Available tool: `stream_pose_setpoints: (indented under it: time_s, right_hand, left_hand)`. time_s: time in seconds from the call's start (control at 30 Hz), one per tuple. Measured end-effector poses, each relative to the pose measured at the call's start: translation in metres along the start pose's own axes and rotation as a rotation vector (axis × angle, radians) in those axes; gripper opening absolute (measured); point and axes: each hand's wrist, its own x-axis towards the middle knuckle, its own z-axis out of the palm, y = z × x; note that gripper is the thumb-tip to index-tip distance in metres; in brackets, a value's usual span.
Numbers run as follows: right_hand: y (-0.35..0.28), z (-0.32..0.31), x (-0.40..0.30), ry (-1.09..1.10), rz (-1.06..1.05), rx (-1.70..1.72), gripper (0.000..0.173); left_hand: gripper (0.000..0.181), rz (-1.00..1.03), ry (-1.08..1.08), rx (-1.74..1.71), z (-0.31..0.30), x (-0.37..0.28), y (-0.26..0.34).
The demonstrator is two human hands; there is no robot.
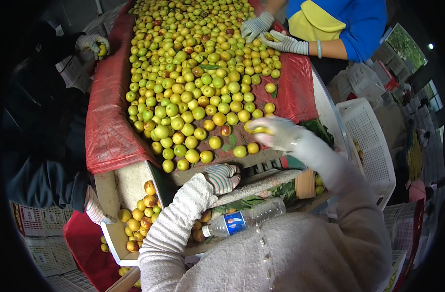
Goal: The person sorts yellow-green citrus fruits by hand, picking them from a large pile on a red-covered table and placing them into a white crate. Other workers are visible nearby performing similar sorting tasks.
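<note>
Small round yellow-green fruits [188, 116], probably jujubes, cover the sloping sorting table before me. Some have red-brown patches. My right hand [279, 133], in a pale glove and blurred, is over the table's near right part. Its fingers are closed around yellowish fruit [259, 130]; how many pieces cannot be made out. My left hand [223, 178], in a striped glove, rests with curled fingers at the table's near edge. Its palm is hidden, so whether it holds anything is unclear. Just beyond it lie several loose fruits [192, 156].
Red sheeting [111, 120] covers the table's sides. Browner fruits [138, 222] fill a side chute at left, beside a co-worker's gloved hand [96, 208]. More gloved hands [286, 43] work at the far sides. A plastic bottle [244, 221] lies before me. At right stands a white crate [370, 146].
</note>
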Motion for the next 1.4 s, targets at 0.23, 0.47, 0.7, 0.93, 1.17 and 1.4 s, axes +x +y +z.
stream_pose_setpoints:
  time_s: [0.23, 0.47, 0.7, 0.93, 1.17, 1.4]
  right_hand:
    - [0.182, -0.097, -0.160, 0.563, 0.204, -0.156, 0.036]
    - [0.187, -0.129, -0.164, 0.720, 0.417, -0.027, 0.039]
    - [0.041, -0.048, 0.053, 0.071, -0.042, -0.060, 0.055]
    - [0.004, 0.012, 0.174, 0.137, 0.237, -0.148, 0.060]
    - [-0.011, 0.035, 0.081, -0.133, -0.186, -0.256, 0.065]
    - [-0.032, 0.029, 0.114, -0.150, -0.237, -0.058, 0.041]
  left_hand:
    - [0.047, -0.003, 0.050, -0.062, 0.001, -0.009, 0.006]
    - [0.028, -0.061, 0.160, -0.325, 0.002, -0.010, 0.006]
    - [0.031, -0.058, 0.344, -0.508, 0.003, -0.002, -0.030]
    - [0.029, -0.126, 0.262, -0.404, -0.016, -0.002, -0.005]
    - [0.029, -0.105, 0.252, -0.444, 0.004, 0.004, -0.023]
    - [0.027, -0.142, 0.178, -0.374, -0.007, 0.000, -0.013]
